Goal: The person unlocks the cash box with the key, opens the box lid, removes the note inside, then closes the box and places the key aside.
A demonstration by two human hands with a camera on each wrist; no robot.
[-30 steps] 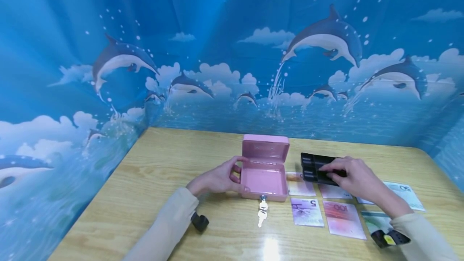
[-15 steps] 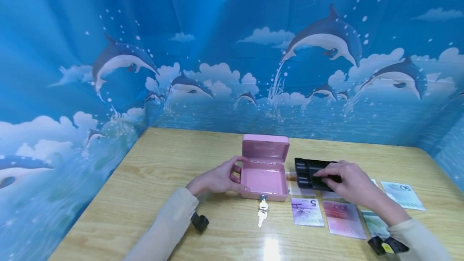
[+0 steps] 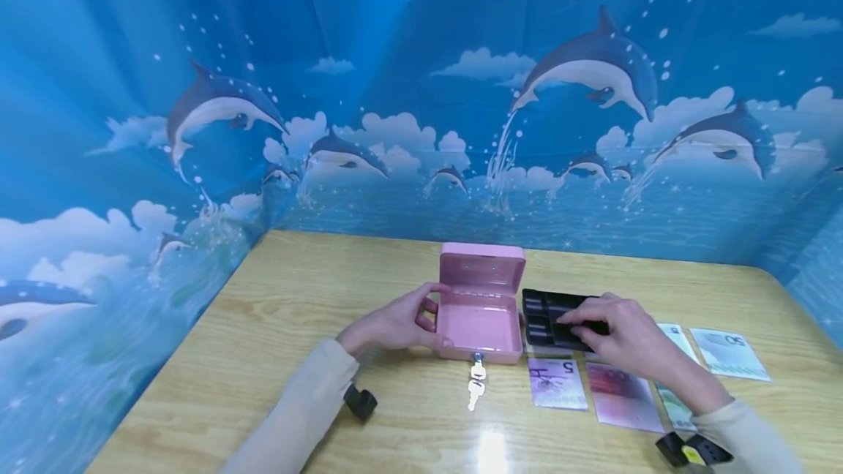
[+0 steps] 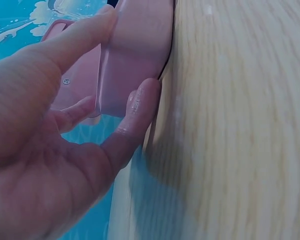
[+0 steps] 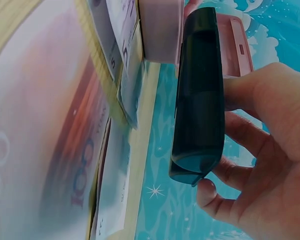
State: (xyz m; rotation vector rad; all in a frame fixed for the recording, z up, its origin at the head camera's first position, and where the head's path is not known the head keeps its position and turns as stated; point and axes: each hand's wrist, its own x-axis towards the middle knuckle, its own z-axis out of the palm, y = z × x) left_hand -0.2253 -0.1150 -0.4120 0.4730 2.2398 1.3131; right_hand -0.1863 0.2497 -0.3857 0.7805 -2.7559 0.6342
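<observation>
A pink cash box (image 3: pixel 483 249) stands on the table with its lid raised and its inside bare. My left hand (image 3: pixel 395 322) grips the box's left side, thumb at the front and a finger by the hinge; the left wrist view shows fingertips against the pink wall (image 4: pixel 137 55). Just right of the box, a black compartment tray (image 3: pixel 536 303) hangs above the banknotes. My right hand (image 3: pixel 626 331) pinches a divider of it from above. From the right wrist, the tray (image 5: pixel 197 110) appears end-on, clear of the notes. A pair of keys (image 3: pixel 477 386) hangs from the front lock.
Several banknotes lie in rows right of the box, including a purple 5 (image 3: pixel 557 384), a reddish 100 (image 3: pixel 626 401) and a 50 (image 3: pixel 731 353). The tray and right arm partly cover others. A blue dolphin curtain (image 3: pixel 395 93) rises behind the wooden table (image 3: pixel 296 269).
My right hand has carried the black tray leftward, close to the box's right wall, baring more of the notes at right. The left hand and the box stay where they were.
</observation>
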